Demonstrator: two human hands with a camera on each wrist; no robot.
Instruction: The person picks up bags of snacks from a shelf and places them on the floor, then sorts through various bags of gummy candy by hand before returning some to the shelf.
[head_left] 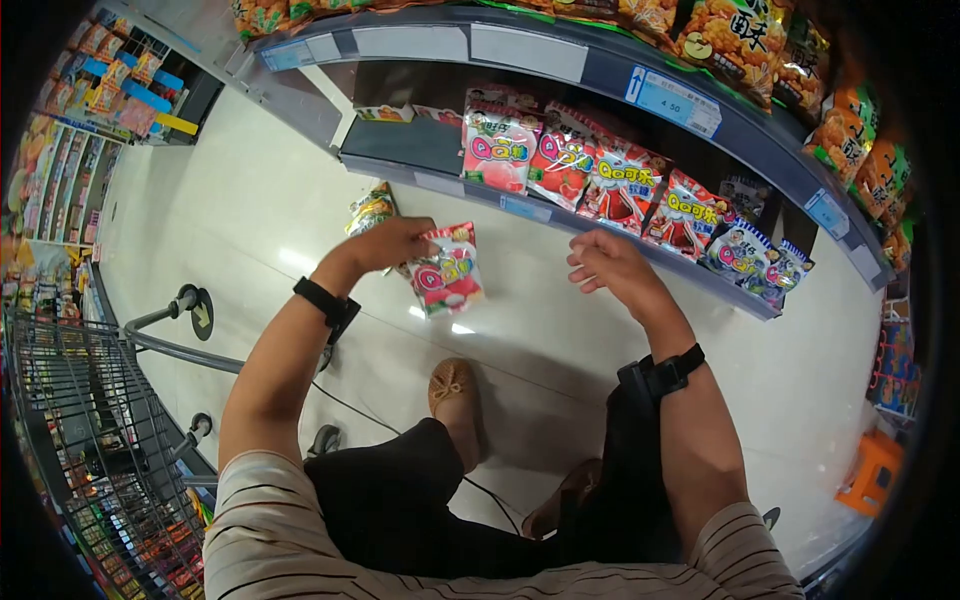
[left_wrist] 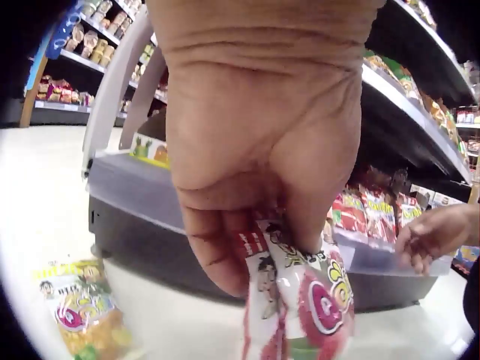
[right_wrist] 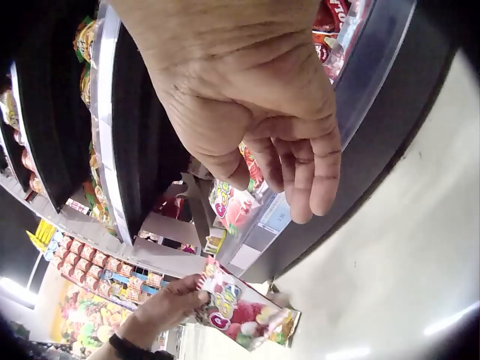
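Observation:
My left hand [head_left: 388, 246] pinches the red-edged top of a pink and white gummy candy bag [head_left: 448, 280], which hangs over the floor. In the left wrist view the thumb and curled fingers grip the folded top of the candy packaging [left_wrist: 319, 304]. A yellow-green candy bag [left_wrist: 84, 311] shows below and beyond that hand, partly covered by it in the head view. My right hand [head_left: 617, 272] holds nothing, its fingers loosely bent, just in front of the bottom shelf's row of candy bags [head_left: 625, 185].
The low shelf [head_left: 440, 182] carries pink, red and dark gummy bags. Above it, an upper shelf [head_left: 525, 50] with price tags and orange snack bags juts out. A wire shopping cart [head_left: 100, 430] stands at the left. An orange object [head_left: 872, 472] is at the right.

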